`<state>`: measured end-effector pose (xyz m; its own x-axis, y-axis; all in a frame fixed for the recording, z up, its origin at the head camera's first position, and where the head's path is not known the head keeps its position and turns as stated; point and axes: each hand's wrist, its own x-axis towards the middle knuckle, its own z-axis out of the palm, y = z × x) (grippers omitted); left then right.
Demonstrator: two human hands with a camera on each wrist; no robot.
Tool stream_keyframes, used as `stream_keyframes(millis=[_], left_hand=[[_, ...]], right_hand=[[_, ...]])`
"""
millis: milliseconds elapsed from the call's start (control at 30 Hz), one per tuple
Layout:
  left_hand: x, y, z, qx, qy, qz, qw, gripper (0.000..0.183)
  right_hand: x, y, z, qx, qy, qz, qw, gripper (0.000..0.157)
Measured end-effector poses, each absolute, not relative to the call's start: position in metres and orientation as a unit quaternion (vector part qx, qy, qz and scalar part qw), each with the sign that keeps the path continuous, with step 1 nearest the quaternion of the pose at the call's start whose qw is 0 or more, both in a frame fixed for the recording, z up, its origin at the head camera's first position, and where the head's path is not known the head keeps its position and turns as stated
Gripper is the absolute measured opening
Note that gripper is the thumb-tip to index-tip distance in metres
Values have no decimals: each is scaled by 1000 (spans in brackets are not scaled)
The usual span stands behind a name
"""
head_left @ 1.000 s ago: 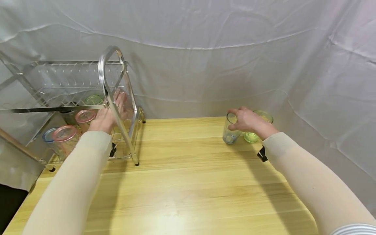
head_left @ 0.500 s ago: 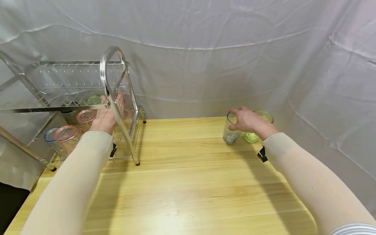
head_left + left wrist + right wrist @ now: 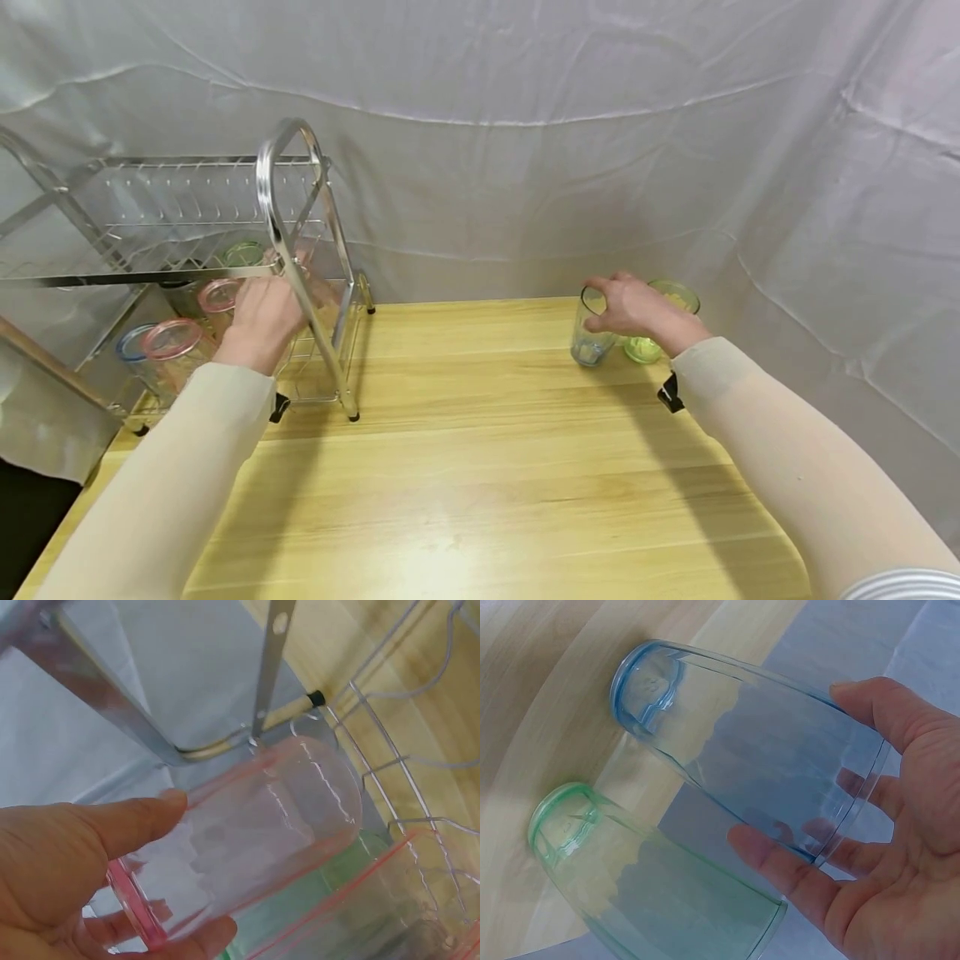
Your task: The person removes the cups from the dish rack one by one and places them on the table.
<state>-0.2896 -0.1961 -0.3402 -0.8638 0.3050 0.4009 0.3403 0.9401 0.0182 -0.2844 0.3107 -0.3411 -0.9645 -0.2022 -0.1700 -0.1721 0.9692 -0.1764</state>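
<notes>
While a pink glass (image 3: 259, 829) is held, so is a blue glass (image 3: 757, 750).
Clamped by left grip (image 3: 265, 315) and right grip (image 3: 632, 307), respectively.

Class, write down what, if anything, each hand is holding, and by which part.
Left hand: the pink glass, around its thick-ringed end. Right hand: the blue glass, by its sides near the upper rim.

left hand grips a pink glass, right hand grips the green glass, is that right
Not quite: the right hand grips the blue glass, as the right wrist view shows. The left hand does grip a pink glass.
</notes>
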Motion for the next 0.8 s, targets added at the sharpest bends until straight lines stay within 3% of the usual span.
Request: stream_keyframes(millis=[133,267,400,500,800], left_hand=[[-280,-196,-339,-153,-957,-90,231,21],[-263,-198,-335,-120,-967,-144,171,4],[-241,-203,-331,-82,-978,-168,94,36],[-224,-208,-326,-78,-980,-166,81,51],[-181,-217,-311,-64,-981,-164,77,60]], right_hand=[[-284,312,-341,-96,988,-80,91,83],[-283,313,-341,-93,988,-80,93,83],[-283,312,-340,-92,988,-79,95,84],[-283,311,-340,-92,988,-79,94,84],[-282,311,-340,-91,988,-79,95,82]])
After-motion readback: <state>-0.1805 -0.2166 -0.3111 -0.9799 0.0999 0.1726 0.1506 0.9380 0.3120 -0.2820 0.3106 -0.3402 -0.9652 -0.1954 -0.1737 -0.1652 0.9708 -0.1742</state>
